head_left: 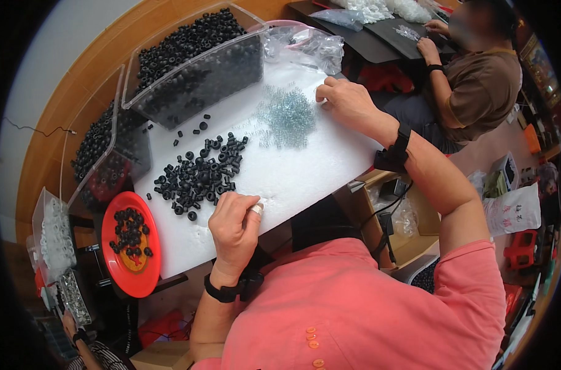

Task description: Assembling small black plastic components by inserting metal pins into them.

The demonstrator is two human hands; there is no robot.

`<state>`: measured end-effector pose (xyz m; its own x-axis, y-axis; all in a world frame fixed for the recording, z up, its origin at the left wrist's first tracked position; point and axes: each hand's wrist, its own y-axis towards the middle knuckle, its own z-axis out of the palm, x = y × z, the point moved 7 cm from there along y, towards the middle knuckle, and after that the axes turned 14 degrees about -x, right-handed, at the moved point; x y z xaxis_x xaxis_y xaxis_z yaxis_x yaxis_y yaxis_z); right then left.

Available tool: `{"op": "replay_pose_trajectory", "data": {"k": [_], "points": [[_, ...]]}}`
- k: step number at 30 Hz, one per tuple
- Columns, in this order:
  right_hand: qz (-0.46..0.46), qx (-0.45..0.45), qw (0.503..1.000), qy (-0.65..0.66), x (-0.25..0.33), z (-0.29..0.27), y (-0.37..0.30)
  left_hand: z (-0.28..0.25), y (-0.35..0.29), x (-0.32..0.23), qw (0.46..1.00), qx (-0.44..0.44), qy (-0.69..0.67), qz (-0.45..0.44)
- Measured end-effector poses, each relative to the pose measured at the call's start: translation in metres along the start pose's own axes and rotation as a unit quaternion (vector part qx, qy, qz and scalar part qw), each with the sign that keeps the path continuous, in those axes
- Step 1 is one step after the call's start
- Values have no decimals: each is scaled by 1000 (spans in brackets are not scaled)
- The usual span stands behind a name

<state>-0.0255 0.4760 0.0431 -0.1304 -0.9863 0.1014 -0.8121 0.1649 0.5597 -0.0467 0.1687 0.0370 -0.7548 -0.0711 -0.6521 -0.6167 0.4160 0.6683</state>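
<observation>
My left hand [233,229] is closed at the near edge of the white work surface [274,179], thumb and fingers pressed together. A pale band wraps its thumb. Whatever it pinches is too small or hidden to make out. Just beyond it lies a loose heap of small black knob-like parts [200,179], some with holes. On the right, my right hand [349,103] has its fingertips drawn together beside a pile of small, thin metal coil springs [288,117]. Anything between those fingertips cannot be seen.
Two clear bins of black parts, one behind [194,71] and one at left [132,148], border the surface. A red plate [149,265] with black pieces sits at the left edge. Plastic bags [311,49] lie at the back. A co-worker [478,86] sits at a dark table, upper right.
</observation>
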Motion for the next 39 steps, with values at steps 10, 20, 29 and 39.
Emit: {"op": "replay_pose_trajectory", "data": {"k": [10,20,29,39], "points": [[2,-14,998,-57,-2,0,-9,-1,-4,2,1000,-2,-5,-3],[-17,-27,994,-104,5,-9,-17,-2,-3,1,1000,-18,-14,17],[-75,-97,991,57,105,-36,-53,-5,-7,3,999,-38,2,7],[3,-211,961,180,133,-44,-54,-41,-20,19,987,-107,-20,-115]]}}
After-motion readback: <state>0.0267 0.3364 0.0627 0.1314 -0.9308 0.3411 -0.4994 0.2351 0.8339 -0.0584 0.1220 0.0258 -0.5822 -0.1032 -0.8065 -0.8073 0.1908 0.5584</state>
